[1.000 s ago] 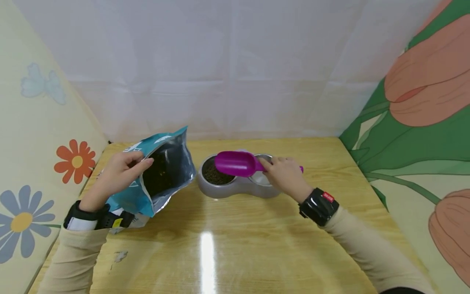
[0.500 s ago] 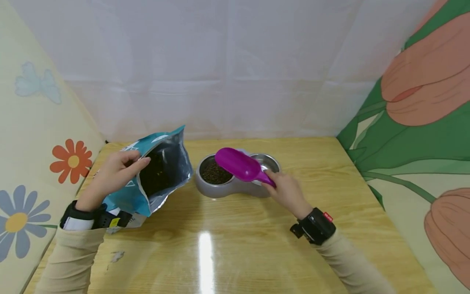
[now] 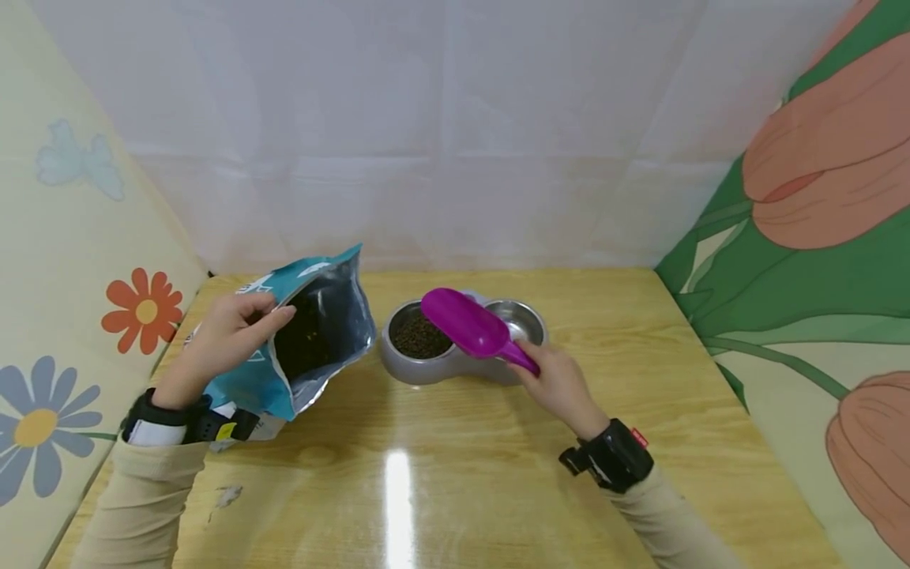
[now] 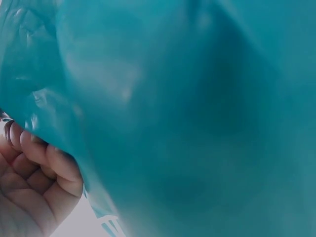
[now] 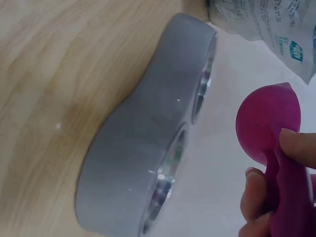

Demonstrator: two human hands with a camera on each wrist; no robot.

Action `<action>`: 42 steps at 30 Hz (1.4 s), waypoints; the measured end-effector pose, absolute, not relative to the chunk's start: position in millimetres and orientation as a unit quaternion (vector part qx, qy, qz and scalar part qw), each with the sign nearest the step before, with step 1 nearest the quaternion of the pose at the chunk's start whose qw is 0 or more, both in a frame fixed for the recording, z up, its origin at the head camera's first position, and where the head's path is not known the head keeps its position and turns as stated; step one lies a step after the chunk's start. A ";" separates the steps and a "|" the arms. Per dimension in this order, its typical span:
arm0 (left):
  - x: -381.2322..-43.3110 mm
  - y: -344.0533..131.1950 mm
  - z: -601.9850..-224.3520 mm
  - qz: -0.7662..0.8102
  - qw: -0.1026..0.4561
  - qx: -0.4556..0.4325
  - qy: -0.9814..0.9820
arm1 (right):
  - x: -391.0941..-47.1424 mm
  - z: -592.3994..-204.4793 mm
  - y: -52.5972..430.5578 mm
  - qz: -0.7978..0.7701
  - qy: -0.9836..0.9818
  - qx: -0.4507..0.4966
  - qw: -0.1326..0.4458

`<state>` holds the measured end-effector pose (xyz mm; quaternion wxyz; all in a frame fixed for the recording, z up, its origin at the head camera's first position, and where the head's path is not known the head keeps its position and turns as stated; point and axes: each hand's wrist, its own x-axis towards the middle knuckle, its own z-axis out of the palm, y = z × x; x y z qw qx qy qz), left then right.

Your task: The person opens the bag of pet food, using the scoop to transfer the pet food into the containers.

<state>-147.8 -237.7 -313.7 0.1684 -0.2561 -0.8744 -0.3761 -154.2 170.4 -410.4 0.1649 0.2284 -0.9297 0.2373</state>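
Observation:
My left hand (image 3: 235,336) pinches the rim of a teal foil bag (image 3: 249,379), holding its mouth tilted toward the bowls. Dark brown kibble shows inside the bag; in the left wrist view the bag (image 4: 187,123) fills most of the picture. My right hand (image 3: 562,387) grips a magenta scoop (image 3: 465,322) by its handle, above a grey double bowl (image 3: 419,370). The scoop looks bare inside. Brown kibble (image 3: 419,336) lies in the bowl's left dish, while the right dish (image 3: 522,316) shows shiny metal. The right wrist view has the scoop (image 5: 269,118) raised over the bowl's side.
Everything stands on a glossy wooden table (image 3: 455,474). A white sheet (image 3: 398,142) hangs behind it. Painted panels with flowers flank the left and right sides.
My right hand has moved down and slightly left, turning the scoop from level to slanted, so more of the right dish shows. My left hand and the bag stay nearly still.

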 end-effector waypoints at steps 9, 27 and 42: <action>-132.9 -223.3 -292.5 -0.386 0.162 -0.258 -0.870 | -151.4 -386.3 166.8 0.241 -0.919 0.264 0.170; -129.1 -220.6 -289.7 -0.379 0.159 -0.237 -0.880 | -150.6 -340.7 123.2 0.207 -0.896 0.355 0.166; -142.2 -235.7 -312.8 -0.378 0.157 -0.238 -0.881 | -154.4 -330.4 96.4 0.159 -0.894 0.385 0.163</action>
